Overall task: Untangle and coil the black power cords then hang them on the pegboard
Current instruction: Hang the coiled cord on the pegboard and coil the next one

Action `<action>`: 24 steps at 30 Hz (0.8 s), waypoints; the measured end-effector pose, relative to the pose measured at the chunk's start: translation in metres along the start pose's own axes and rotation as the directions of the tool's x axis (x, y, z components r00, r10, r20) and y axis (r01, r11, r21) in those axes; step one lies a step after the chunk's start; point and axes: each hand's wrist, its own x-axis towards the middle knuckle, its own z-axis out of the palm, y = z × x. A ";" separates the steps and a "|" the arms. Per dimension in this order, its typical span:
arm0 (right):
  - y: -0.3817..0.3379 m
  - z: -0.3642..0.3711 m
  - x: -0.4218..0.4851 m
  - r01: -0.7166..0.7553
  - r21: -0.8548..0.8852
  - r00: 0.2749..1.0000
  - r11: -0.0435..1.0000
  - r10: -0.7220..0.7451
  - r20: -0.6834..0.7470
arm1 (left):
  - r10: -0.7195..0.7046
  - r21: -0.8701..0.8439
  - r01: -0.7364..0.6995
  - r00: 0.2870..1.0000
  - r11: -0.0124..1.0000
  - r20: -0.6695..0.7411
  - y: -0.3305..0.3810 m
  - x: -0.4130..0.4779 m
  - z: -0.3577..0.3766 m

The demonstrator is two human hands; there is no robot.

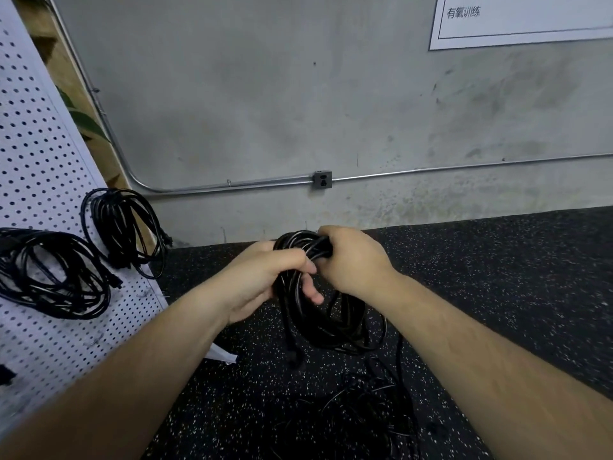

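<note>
So, two coils [126, 227] hang on pegboard [39, 154] left of my hands; left hand [262, 280] and right hand [351, 257] clench third coil [331, 320]; tangle [365, 413] below unsorted.

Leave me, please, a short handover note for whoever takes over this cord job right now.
Left hand: grips the bundled top of the coiled cord.
Right hand: grips the same bundle beside it; the loops hang below both hands.
Done: an upper coil and a lower coil hang on the pegboard.
Left: finish and hang the held cord, then untangle, coil and hang the loose cords on the floor.
</note>
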 end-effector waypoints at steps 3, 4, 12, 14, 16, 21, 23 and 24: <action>-0.001 0.003 -0.001 -0.062 0.066 0.998 0.996 0.064 -0.020 | -0.033 -0.199 0.040 0.999 0.979 0.038 0.002 0.004 0.006; 0.000 0.004 0.000 -0.098 0.126 0.994 0.987 0.102 -0.024 | -0.023 -0.285 0.029 0.999 0.958 0.025 0.002 0.006 0.006; -0.007 0.026 0.004 -0.291 0.632 0.956 0.719 0.195 0.219 | 0.145 -0.583 -0.193 0.981 0.789 -0.128 0.021 0.008 -0.008; -0.007 0.029 0.000 -0.347 0.663 0.931 0.663 0.156 0.331 | 0.160 -0.510 -0.246 0.965 0.824 -0.207 0.023 0.010 -0.017; -0.007 0.031 -0.007 -0.390 0.639 0.901 0.663 0.131 0.413 | 0.178 -0.358 -0.271 0.946 0.893 -0.272 0.020 0.011 -0.023; -0.010 0.044 -0.012 -0.397 0.622 0.901 0.675 0.158 0.403 | 0.128 -0.402 -0.250 0.943 0.881 -0.308 0.014 0.011 -0.020; -0.014 0.047 -0.011 -0.369 0.660 0.921 0.654 0.165 0.352 | 0.129 -0.539 -0.262 0.953 0.800 -0.272 0.017 0.008 -0.022; -0.016 0.047 -0.012 -0.350 0.683 0.932 0.641 0.164 0.323 | 0.132 -0.575 -0.270 0.953 0.772 -0.271 0.019 0.007 -0.023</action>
